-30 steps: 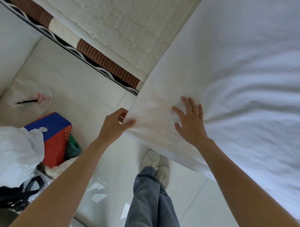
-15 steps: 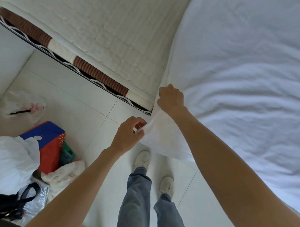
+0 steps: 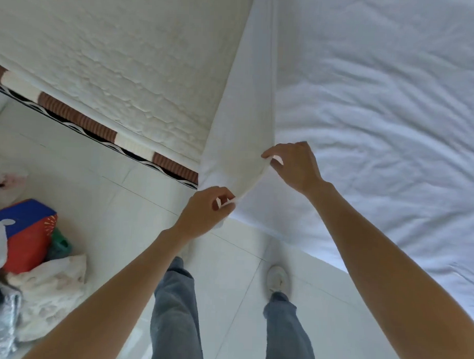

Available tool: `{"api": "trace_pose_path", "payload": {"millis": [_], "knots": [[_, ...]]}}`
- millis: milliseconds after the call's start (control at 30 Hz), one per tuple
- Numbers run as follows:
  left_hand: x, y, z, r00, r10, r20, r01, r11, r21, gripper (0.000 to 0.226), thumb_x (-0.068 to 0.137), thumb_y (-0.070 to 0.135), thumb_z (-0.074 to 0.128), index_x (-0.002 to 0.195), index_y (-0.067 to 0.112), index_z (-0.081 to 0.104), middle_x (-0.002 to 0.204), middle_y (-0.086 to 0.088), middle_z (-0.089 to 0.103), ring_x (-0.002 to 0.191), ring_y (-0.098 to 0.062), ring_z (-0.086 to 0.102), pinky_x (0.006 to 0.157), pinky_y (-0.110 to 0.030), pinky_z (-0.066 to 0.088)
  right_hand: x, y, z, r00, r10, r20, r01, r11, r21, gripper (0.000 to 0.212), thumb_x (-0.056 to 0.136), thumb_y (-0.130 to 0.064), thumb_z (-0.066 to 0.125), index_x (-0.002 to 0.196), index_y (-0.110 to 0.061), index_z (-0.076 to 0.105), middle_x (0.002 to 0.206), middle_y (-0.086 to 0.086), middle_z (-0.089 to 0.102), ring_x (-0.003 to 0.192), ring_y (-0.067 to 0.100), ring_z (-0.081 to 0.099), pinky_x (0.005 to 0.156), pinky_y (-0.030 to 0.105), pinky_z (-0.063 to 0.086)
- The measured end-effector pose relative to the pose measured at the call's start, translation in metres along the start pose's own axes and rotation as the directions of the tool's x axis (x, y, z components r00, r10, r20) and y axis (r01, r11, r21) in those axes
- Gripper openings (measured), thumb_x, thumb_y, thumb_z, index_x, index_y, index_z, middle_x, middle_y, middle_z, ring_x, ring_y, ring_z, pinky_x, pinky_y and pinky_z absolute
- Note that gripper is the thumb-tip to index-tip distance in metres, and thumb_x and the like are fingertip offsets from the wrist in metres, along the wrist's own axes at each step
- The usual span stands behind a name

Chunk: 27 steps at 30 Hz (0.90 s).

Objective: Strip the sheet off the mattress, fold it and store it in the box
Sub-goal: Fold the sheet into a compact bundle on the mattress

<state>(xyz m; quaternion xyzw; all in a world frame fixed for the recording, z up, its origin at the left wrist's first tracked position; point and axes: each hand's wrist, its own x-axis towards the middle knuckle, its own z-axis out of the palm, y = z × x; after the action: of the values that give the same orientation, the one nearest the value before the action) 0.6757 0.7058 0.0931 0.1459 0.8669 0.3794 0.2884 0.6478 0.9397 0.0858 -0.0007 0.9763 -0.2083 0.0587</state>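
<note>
Left grip: my left hand (image 3: pixel 205 213) is pinched shut on the hem of the sheet (image 3: pixel 367 116), at the corner that hangs over the floor.
Right grip: my right hand (image 3: pixel 294 165) pinches the same edge just up from the left one; half a second ago it was pressed knuckles-down into the cloth, a second ago laid flat on it.
What changed: the corner is now lifted clear between my two grips, and a long flap runs away from them, peeled back onto the rest of the sheet.
Mattress: the quilted mattress (image 3: pixel 121 68) lies bare to the left of both grips, more of it showing than a second ago.
Sheet position: most of it lies rumpled on the bed, right of my right grip.
Meaning: I judge the stripping well begun but unfinished; folding has not started.
Box: a red and blue box (image 3: pixel 24 233) sits on the floor well left of my left grip; I cannot tell if it is the storage one.
</note>
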Motion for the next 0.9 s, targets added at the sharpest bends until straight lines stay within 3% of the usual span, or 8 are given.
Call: {"api": "trace_pose_path", "payload": {"millis": [67, 200, 400, 533, 667, 767, 833, 900], "knots": [[-0.007, 0.025, 0.03, 0.999, -0.015, -0.036, 0.015, 1.0, 0.007, 0.006, 0.086, 0.022, 0.063, 0.084, 0.015, 0.062, 0.079, 0.008, 0.06, 0.062, -0.002, 0.054, 0.06, -0.013, 0.04, -0.029, 0.032, -0.019, 0.997, -0.052, 0.051, 0.054, 0.997, -0.053, 0.017, 0.089, -0.018, 0.06, 0.1, -0.022, 0.071, 0.102, -0.003, 0.072, 0.092, 0.021, 0.065, 0.089, 0.03, 0.031], [-0.032, 0.079, 0.096, 0.997, -0.069, -0.045, 0.066, 0.995, -0.072, 0.006, 0.084, 0.02, 0.064, 0.079, 0.018, 0.063, 0.08, 0.006, 0.064, 0.072, -0.005, 0.06, 0.064, -0.01, 0.042, -0.096, 0.092, -0.051, 0.995, -0.082, 0.054, 0.086, 0.993, -0.075, 0.016, 0.089, -0.021, 0.061, 0.1, -0.021, 0.072, 0.099, -0.002, 0.073, 0.093, 0.021, 0.065, 0.089, 0.028, 0.028], [-0.061, 0.144, 0.202, 0.999, -0.04, 0.026, 0.041, 0.997, -0.07, 0.004, 0.085, 0.025, 0.064, 0.085, 0.022, 0.062, 0.081, 0.012, 0.063, 0.073, 0.0, 0.059, 0.068, -0.013, 0.044, -0.203, 0.175, -0.068, 0.995, 0.094, -0.013, -0.095, 0.994, -0.055, 0.015, 0.087, -0.016, 0.061, 0.096, -0.022, 0.072, 0.096, -0.001, 0.073, 0.086, 0.023, 0.066, 0.086, 0.031, 0.033], [-0.072, 0.173, 0.26, 0.998, -0.022, 0.06, 0.024, 1.0, -0.02, 0.01, 0.085, 0.027, 0.064, 0.09, 0.019, 0.062, 0.079, 0.012, 0.06, 0.065, 0.003, 0.056, 0.063, -0.004, 0.039, -0.256, 0.219, -0.068, 0.989, 0.146, -0.033, -0.149, 0.986, -0.077, 0.015, 0.085, -0.012, 0.064, 0.093, -0.021, 0.073, 0.089, 0.001, 0.073, 0.081, 0.025, 0.065, 0.082, 0.034, 0.036], [-0.088, 0.189, 0.302, 0.998, -0.036, 0.058, 0.034, 0.999, 0.033, 0.008, 0.085, 0.025, 0.064, 0.088, 0.018, 0.062, 0.081, 0.007, 0.061, 0.066, -0.004, 0.058, 0.068, -0.015, 0.045, -0.29, 0.25, -0.069, 0.993, 0.005, -0.119, -0.024, 0.988, -0.155, 0.015, 0.073, -0.009, 0.074, 0.08, -0.021, 0.074, 0.09, 0.001, 0.068, 0.095, 0.028, 0.056, 0.08, 0.036, 0.039], [-0.096, 0.2, 0.328, 0.999, -0.031, 0.026, 0.029, 0.994, 0.103, 0.006, 0.085, 0.02, 0.062, 0.09, 0.017, 0.06, 0.087, 0.007, 0.057, 0.071, -0.008, 0.058, 0.068, -0.021, 0.043, -0.305, 0.27, -0.079, 0.975, -0.199, -0.103, 0.168, 0.953, -0.252, 0.007, 0.073, -0.014, 0.073, 0.074, -0.021, 0.072, 0.122, 0.005, 0.059, 0.122, 0.026, 0.041, 0.096, 0.038, 0.029], [-0.097, 0.211, 0.345, 0.998, -0.067, 0.006, 0.066, 0.986, 0.153, 0.008, 0.083, 0.017, 0.061, 0.091, 0.016, 0.058, 0.093, 0.005, 0.055, 0.077, -0.013, 0.06, 0.067, -0.023, 0.043, -0.308, 0.289, -0.086, 0.923, -0.384, -0.031, 0.363, 0.894, -0.264, 0.011, 0.08, -0.015, 0.062, 0.073, -0.018, 0.069, 0.131, 0.006, 0.056, 0.133, 0.027, 0.038, 0.108, 0.04, 0.023], [-0.095, 0.224, 0.365, 0.991, -0.129, -0.023, 0.131, 0.973, 0.187, 0.01, 0.08, 0.015, 0.06, 0.089, 0.015, 0.056, 0.093, 0.004, 0.056, 0.083, -0.017, 0.058, 0.071, -0.029, 0.046, -0.304, 0.311, -0.093, 0.834, -0.549, 0.061, 0.546, 0.803, -0.24, 0.025, 0.087, -0.015, 0.047, 0.075, -0.015, 0.068, 0.116, 0.004, 0.066, 0.129, 0.025, 0.044, 0.114, 0.042, 0.019]]}}
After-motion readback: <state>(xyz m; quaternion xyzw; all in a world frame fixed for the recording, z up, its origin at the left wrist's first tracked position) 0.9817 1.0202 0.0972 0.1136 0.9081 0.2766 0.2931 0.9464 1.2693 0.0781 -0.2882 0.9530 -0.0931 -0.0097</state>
